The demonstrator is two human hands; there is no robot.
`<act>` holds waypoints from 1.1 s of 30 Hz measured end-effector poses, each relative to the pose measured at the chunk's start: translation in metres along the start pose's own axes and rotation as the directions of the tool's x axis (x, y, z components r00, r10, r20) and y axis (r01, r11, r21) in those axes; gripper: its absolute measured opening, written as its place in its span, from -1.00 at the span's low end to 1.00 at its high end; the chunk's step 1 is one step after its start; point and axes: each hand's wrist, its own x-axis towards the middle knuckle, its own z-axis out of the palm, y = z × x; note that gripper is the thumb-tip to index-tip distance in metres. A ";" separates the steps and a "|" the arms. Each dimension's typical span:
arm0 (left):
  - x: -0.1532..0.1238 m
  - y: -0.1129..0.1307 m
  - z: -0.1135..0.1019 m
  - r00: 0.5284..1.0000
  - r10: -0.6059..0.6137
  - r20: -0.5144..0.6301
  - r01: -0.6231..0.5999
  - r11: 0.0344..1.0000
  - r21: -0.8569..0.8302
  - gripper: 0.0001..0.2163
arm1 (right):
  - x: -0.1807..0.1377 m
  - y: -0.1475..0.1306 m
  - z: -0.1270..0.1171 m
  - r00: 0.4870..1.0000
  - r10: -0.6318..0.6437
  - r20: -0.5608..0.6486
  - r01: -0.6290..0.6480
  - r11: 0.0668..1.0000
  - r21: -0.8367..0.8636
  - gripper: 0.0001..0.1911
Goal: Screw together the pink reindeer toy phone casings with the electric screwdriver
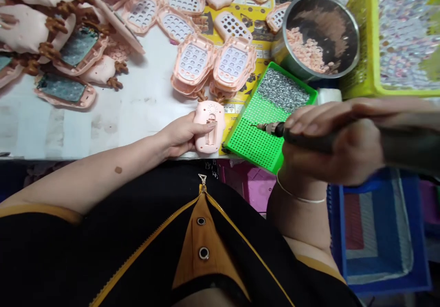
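My left hand [187,135] grips a pink plastic toy phone [210,135] near the table's front edge. Its back faces up, showing an open battery compartment, and the thumb lies over that compartment. Brown antler-like pieces [202,96] stick out at its far end. My right hand [337,142] is wrapped round a dark electric screwdriver [312,139], partly blurred. The screwdriver's thin bit points left, above a bright green perforated tray [252,137]. Many small silver screws [283,89] lie heaped in the tray's far part. Bit and phone are apart.
Stacked pink keypad shells [194,62] stand just beyond the phone, with more behind. Pink housings with circuit boards [65,89] pile up at left. A metal bowl [355,36] holds small pink parts. A yellow basket [374,80] stands far right, a blue crate [421,270] lower right.
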 end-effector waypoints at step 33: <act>0.003 -0.014 -0.002 0.988 0.098 0.115 -0.096 0.995 -0.021 -0.58 | -0.034 -0.018 0.061 0.950 0.179 0.255 -0.243 0.938 0.246 -0.92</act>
